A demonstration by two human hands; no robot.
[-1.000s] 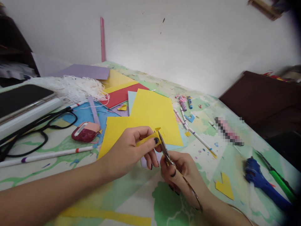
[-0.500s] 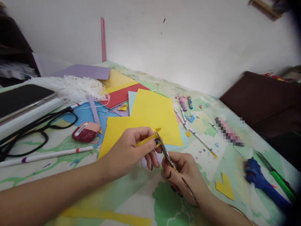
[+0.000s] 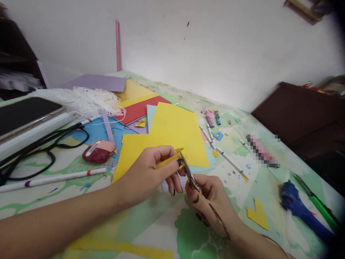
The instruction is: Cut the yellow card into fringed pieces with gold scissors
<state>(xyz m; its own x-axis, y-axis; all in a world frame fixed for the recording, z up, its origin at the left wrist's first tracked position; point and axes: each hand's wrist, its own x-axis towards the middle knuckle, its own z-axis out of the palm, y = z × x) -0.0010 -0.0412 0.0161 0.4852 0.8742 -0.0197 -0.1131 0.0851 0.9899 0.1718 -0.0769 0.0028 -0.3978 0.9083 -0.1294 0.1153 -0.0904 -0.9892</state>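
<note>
My left hand [image 3: 159,169] pinches a narrow yellow paper strip [image 3: 168,160] between thumb and fingers. My right hand [image 3: 212,201] is closed round the handles of metal scissors [image 3: 191,176]. The scissor blades point up and left and meet the strip's right end, close to my left thumb. Both hands are above the table's near middle. Behind them lie yellow sheets [image 3: 176,129], partly covered by my left hand. Part of the scissor handles is hidden by my right fingers.
Glasses [image 3: 51,151], a maroon case [image 3: 99,151] and white string [image 3: 88,100] lie left. Rolled paper sticks [image 3: 229,160], a blue glue gun [image 3: 302,208], a green-handled tool [image 3: 320,208] and a yellow scrap [image 3: 258,214] lie right. A long yellow strip [image 3: 124,247] is nearest me.
The small curled yellow piece at the scissor tips looks longer and flatter. Both hands have hardly moved, with my right thumb shifted slightly.
</note>
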